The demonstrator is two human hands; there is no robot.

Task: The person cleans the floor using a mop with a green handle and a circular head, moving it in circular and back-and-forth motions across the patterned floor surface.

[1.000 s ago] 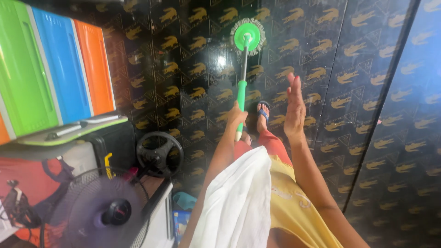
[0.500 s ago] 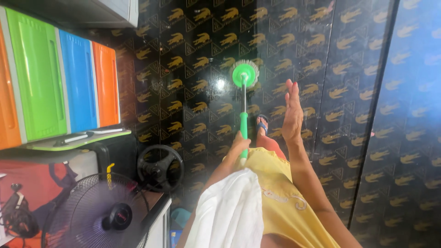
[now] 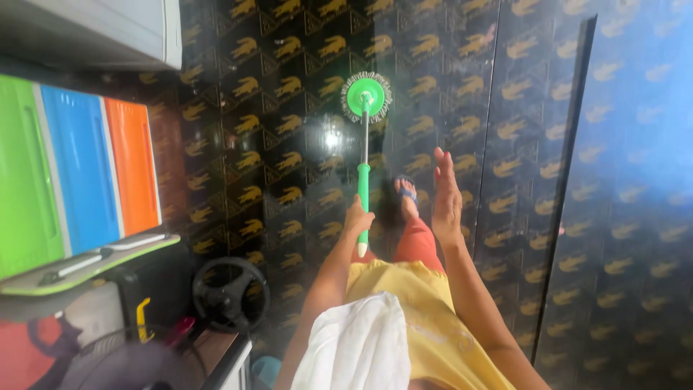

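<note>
While the view has tipped slightly upward over the last second, bringing a grey cabinet edge point(image 3: 94, 32) into the top left corner, I see the mop point(image 3: 364, 144) standing farther out across the dark patterned floor point(image 3: 289, 144) than it did a moment ago: its round green head point(image 3: 367, 96) with the grey fringe now lies well ahead of the sandalled foot point(image 3: 406, 196), where earlier it sat closer in. I read that as a stroke pushed outward, with the floor ahead being wiped and plenty of it left on either side. My left hand point(image 3: 357, 217) is wrapped around the lower green grip of the pole, fingers curled shut about it, with the white end cap poking out just below the fist. The thin metal shaft runs straight up from those fingers to the head, so the head lies well apart from the hand, along one line. My right hand point(image 3: 446, 198) touches nothing; it is raised flat just beside the pole, fingers straight and pressed together, much as it was half a second ago. A white cloth point(image 3: 361, 347) hangs over the yellow shirt point(image 3: 426, 318) below. Off to the left stand coloured drawers point(image 3: 86, 166), a fan point(image 3: 130, 365) and a small black steering wheel point(image 3: 229, 292), all clear of the mop.
</note>
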